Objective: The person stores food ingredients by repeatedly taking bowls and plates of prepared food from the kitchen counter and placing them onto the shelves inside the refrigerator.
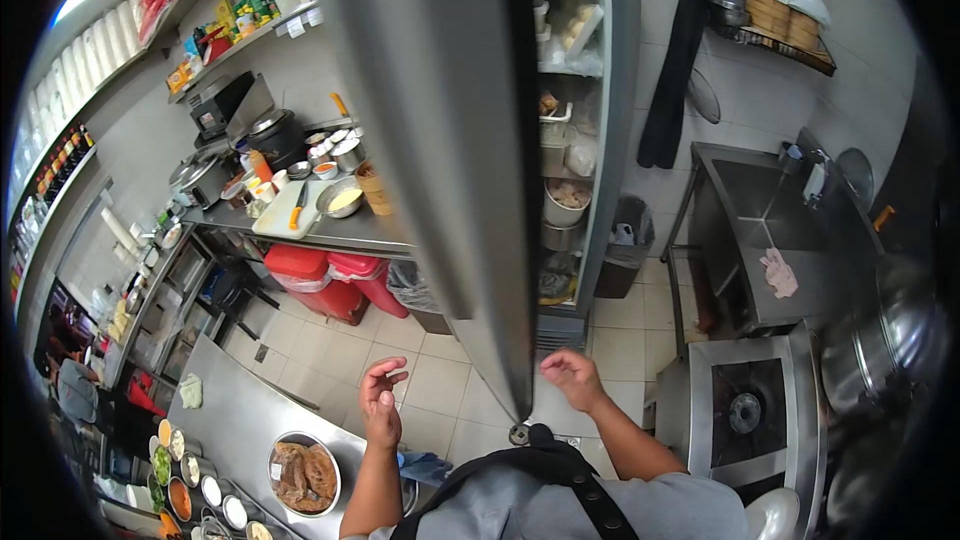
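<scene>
My left hand (382,400) is raised beside the steel fridge door (430,140), its fingers apart and loosely curled, with nothing in it. On the door's other side, my right hand (572,378) is held up close to the door's lower edge. Its fingers are partly stretched out and hold nothing; contact with the door cannot be made out. The door stands open, seen nearly edge-on. Behind it, the fridge (590,270) shows shelves with containers, bags and a white tub (568,202). Below my left hand, a metal bowl (336,485) of brown meat sits on the steel counter (235,395).
A gas stove (743,410) and a steel sink (765,195) stand at right. At the back left are a worktop with a cutting board (285,220) and red bins (305,280) below. Sauce tubs (180,500) line the near-left counter. Another person (78,395) is at far left.
</scene>
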Motion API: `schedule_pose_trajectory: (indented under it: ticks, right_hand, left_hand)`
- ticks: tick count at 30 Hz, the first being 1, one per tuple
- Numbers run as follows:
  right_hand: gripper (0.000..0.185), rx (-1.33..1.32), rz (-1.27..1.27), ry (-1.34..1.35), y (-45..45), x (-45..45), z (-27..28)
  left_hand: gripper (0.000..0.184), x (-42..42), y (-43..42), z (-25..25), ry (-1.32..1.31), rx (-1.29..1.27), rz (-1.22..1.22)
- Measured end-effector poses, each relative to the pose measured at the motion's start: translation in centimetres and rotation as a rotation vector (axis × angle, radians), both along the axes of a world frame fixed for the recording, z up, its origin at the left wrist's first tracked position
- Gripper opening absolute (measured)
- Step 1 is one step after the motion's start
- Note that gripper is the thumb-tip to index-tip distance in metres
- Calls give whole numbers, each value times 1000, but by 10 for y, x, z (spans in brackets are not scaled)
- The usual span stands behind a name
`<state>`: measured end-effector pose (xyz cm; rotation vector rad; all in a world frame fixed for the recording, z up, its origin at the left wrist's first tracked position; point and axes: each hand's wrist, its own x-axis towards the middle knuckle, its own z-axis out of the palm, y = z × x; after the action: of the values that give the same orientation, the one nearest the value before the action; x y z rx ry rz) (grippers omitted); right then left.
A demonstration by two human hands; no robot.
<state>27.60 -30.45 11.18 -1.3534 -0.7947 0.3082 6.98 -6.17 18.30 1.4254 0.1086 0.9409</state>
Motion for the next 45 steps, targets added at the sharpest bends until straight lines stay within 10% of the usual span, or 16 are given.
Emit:
schedule_pose_trajectory:
  ticks: [10, 25, 45]
  right_hand:
    - [24, -542, -72, 54, -11, -83, 5]
    - [25, -638, 212, -139, 13, -132, 5]
    - [30, -720, 241, -232, 9, -150, 12]
  left_hand:
    - [94, -44, -8, -31, 72, 130, 285]
    - [55, -115, 4, -62, 162, 175, 768]
    - [66, -95, 13, -67, 419, 283, 852]
